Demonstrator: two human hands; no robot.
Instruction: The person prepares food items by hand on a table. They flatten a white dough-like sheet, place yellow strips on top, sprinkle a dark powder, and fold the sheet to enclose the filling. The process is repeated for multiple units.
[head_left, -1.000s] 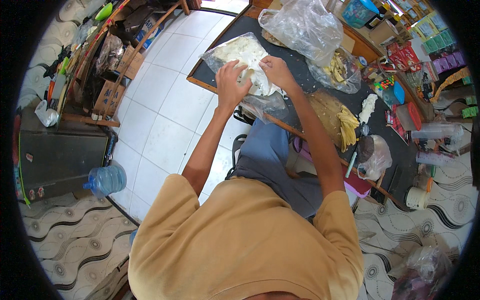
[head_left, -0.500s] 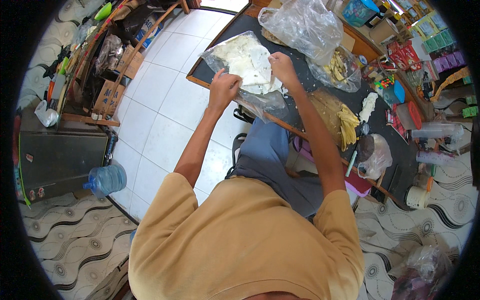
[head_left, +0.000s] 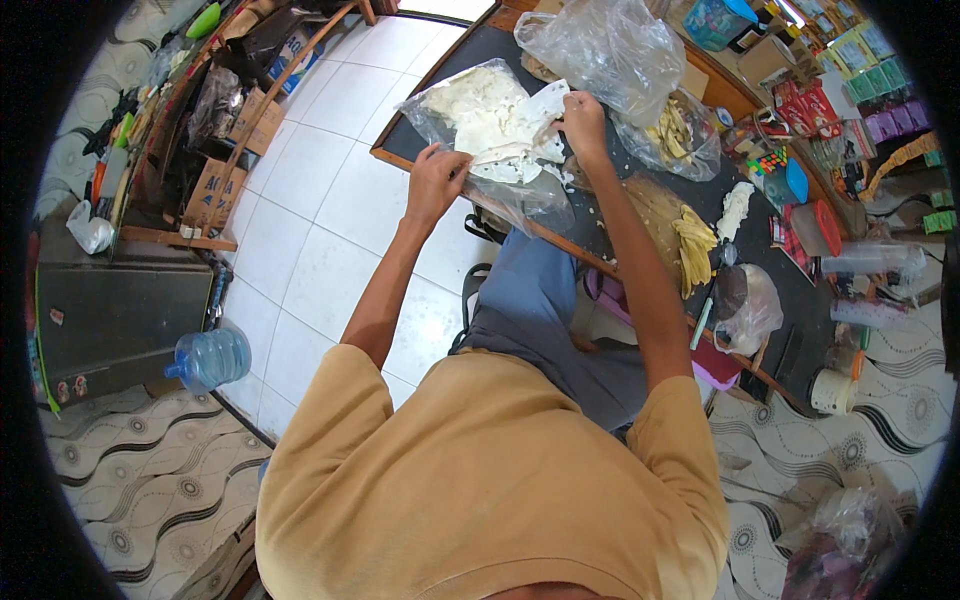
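A soft white sheet [head_left: 495,120], ragged and flaky, lies on a clear plastic bag [head_left: 520,203] at the table's far left corner. Its torn right flap is pinched between the fingers of my right hand [head_left: 583,128] and pulled up at the edge. My left hand [head_left: 437,182] is closed at the near left edge, where the plastic and the white sheet meet. White crumbs lie on the table beside the bag. Yellow strips [head_left: 693,250] rest on a brown board [head_left: 648,215] to the right of my right forearm.
Behind the sheet stand a large clear bag [head_left: 605,60] and a bag of yellow strips [head_left: 672,140]. Farther right on the dark table are a white strip [head_left: 735,210], a knotted plastic bag [head_left: 748,315] and a red-lidded container [head_left: 815,230]. A blue water jug [head_left: 212,360] lies at left.
My right hand has moved slightly up and to the right, drawing the flap of the white sheet with it. The sheet's near part looks more folded and torn. My left hand has shifted slightly left.
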